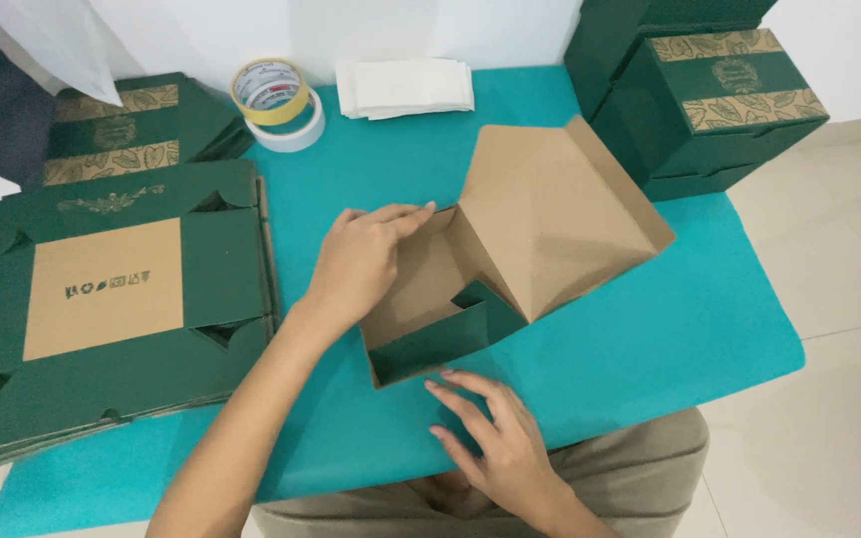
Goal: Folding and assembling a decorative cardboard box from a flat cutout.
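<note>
A half-folded cardboard box (pixel 540 214), green outside and brown inside, lies in the middle of the teal table (pixel 650 339) with its lid flap raised toward the back right. My left hand (pixel 361 261) presses on the box's left wall, fingertips over its top edge. My right hand (pixel 495 438) rests flat on the table with fingers spread, just in front of the box's green front wall (pixel 440 349), fingertips close to it.
A stack of flat green box blanks (pixel 112 299) lies at the left. Two tape rolls (pixel 276 102) and a pile of white paper (pixel 406 88) sit at the back. Assembled green boxes (pixel 710 90) are stacked at the back right. Pale floor tiles surround the table.
</note>
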